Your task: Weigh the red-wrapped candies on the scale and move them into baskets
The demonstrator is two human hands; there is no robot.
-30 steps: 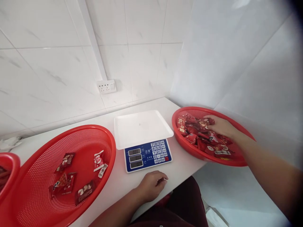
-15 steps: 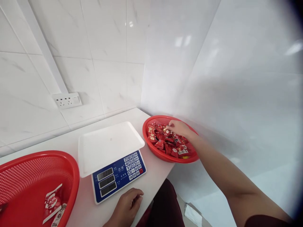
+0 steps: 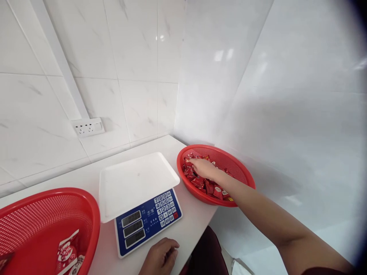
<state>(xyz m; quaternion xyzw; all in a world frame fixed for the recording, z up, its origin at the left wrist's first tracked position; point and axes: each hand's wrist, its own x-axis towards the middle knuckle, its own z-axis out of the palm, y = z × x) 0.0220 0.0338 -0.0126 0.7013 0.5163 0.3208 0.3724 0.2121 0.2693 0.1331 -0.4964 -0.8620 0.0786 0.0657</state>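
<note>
My right hand [image 3: 204, 168] reaches into a red mesh basket [image 3: 237, 168] at the counter's right end and lies palm down on a heap of red wrapped candies [image 3: 210, 187]; its fingers are buried among them, so what they grip is hidden. My left hand [image 3: 160, 258] rests loosely curled on the white counter [image 3: 189, 225] in front of a digital scale [image 3: 149, 219], holding nothing visible. The scale's white weighing tray [image 3: 137, 183] is bare.
A second red mesh basket [image 3: 43, 214] at the lower left holds a few candy packets [image 3: 67, 252]. White tiled walls meet in a corner behind the baskets, with a wall socket [image 3: 88, 126] above the counter. The counter edge runs just beyond my left hand.
The view swung right, sliding the left basket partly out of frame. My right hand moved from the basket's middle to its left side and pushed down into the candies. The left hand stayed put.
</note>
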